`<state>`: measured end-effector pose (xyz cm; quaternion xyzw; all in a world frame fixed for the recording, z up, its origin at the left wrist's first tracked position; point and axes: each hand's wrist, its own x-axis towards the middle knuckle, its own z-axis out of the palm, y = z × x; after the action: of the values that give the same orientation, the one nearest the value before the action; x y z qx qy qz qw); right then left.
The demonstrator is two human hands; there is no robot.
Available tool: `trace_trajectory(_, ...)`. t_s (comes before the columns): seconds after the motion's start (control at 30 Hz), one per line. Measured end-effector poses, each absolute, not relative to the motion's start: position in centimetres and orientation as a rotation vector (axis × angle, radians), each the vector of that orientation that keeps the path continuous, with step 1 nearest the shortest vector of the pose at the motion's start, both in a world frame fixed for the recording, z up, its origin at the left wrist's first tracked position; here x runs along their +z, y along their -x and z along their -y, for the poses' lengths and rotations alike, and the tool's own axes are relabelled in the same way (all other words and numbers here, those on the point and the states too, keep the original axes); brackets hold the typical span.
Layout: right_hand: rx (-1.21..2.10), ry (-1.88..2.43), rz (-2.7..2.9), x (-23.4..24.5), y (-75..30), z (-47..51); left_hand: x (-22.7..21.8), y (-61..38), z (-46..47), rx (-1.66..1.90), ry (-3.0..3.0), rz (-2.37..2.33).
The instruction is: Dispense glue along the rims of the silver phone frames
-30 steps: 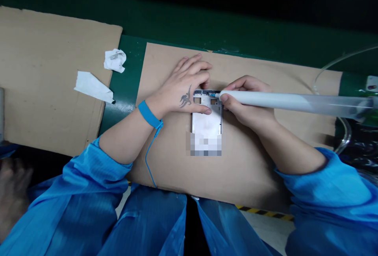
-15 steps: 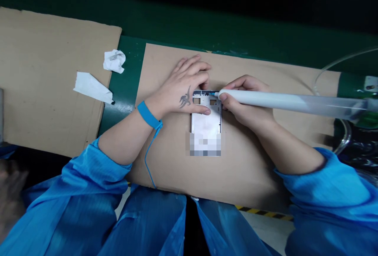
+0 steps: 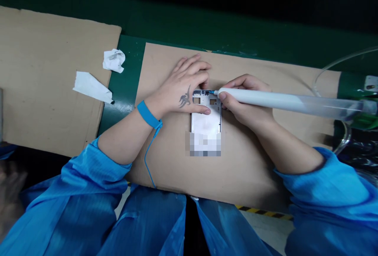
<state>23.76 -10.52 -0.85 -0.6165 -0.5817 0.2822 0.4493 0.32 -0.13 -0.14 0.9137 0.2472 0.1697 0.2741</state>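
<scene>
A silver phone frame [image 3: 206, 120] lies flat on a sheet of cardboard [image 3: 245, 161]. My left hand [image 3: 183, 88] rests over its upper left corner, thumb pressed on the frame and fingers curled along its top edge. My right hand [image 3: 245, 102] grips a long white dispensing syringe [image 3: 283, 101]. Its blue tip touches the frame's top edge near the right corner. A blue wrist strap [image 3: 147, 114] with a coiled cord sits on my left wrist.
A second cardboard sheet [image 3: 44, 75] lies to the left with a crumpled white wipe [image 3: 113, 60] and a folded white paper [image 3: 91, 86] at its right edge. Clear tubing [image 3: 330, 67] curls at the right. The green bench [image 3: 206, 27] runs behind. A blurred hand [image 3: 10, 193] shows lower left.
The syringe tip has crept slightly left along the frame's top edge. My left hand holds the frame as before.
</scene>
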Motion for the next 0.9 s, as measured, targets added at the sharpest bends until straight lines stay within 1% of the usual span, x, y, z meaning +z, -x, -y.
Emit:
trace_trajectory(0.53, 0.639, 1.507, 1.468, -0.25, -22.83, 10.56, -0.27, -0.39, 0.01, 0.481, -2.441, -0.652)
trace_trajectory(0.9, 0.720, 1.557, 1.410, -0.16, -23.34, 10.54, 0.05, -0.35, 0.15, 0.441, -2.431, -0.680)
